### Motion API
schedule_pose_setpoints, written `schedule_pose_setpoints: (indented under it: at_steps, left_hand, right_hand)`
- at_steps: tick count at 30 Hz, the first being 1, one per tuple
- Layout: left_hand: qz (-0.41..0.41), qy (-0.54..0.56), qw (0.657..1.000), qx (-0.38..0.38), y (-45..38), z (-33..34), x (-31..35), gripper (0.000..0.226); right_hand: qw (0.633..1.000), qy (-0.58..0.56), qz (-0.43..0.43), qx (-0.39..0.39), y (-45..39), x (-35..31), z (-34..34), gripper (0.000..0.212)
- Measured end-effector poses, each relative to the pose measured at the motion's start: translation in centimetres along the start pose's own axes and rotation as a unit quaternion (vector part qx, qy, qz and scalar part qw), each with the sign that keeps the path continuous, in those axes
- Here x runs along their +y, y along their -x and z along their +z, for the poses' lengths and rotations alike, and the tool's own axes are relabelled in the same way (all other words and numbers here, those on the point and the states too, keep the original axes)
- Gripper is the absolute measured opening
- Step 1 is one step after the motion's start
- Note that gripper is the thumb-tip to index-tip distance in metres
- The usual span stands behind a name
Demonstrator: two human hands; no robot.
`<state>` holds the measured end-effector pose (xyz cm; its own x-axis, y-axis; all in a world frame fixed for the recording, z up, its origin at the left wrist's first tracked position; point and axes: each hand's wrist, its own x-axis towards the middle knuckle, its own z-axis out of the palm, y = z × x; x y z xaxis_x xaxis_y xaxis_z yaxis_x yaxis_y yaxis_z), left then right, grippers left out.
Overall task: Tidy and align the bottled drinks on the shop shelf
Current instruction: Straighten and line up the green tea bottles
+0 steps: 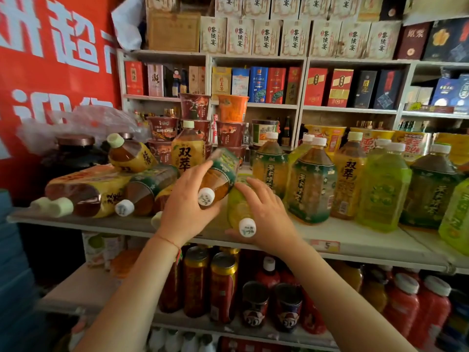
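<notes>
Shop shelf (355,240), both hands (187,207) around toppled bottles (218,179).

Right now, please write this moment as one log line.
left hand: grips tilted brown tea bottle | right hand: holds lying green bottle | shelf: right-side bottles upright

Grey shop shelf (368,241), tea bottles toppled at left (142,191), upright bottles at right (313,184), price tag (326,245) on front edge
</notes>
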<state>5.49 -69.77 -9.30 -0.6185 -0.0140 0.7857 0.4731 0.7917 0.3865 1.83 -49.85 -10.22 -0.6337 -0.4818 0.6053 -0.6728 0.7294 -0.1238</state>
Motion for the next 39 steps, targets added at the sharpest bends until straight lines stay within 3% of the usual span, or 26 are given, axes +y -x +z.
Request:
schedule_pose_setpoints:
  at_steps: [10,15,21,27,30,37,39]
  left_hand:
    - [0.021,-0.071,0.997,-0.035,-1.2,0.1,-1.7,0.08]
    - [0.037,-0.105,0.993,-0.028,-1.1,0.7,-1.9,0.073]
    - [0.074,-0.158,0.982,-0.073,-0.6,1.9,-1.5,0.067]
    - [0.113,-0.122,0.982,-0.089,0.0,3.2,-0.9,0.065]
    - [0.107,-0.075,0.985,-0.114,0.1,3.7,-1.1,0.07]
    - [0.104,-0.066,0.985,-0.125,0.3,4.4,-1.4,0.072]
    - [0.103,-0.071,0.985,-0.119,0.3,4.4,-1.4,0.072]
  right_hand:
    - [0.997,0.081,0.013,-0.013,0.0,-0.9,-0.9,0.105]
    - [0.994,0.003,0.079,0.072,0.7,-0.8,-1.2,0.087]
    - [0.972,-0.064,0.142,0.174,0.0,-0.4,-3.0,0.07]
    - [0.948,-0.12,0.202,0.216,-2.2,-1.2,-6.4,0.033]
    - [0.925,-0.142,0.264,0.236,-4.1,-1.3,-8.0,0.046]
    - [0.923,-0.026,0.28,0.262,-6.7,-0.2,-6.4,0.034]
    - [0.922,0.033,0.265,0.279,-6.5,0.4,-5.0,0.042]
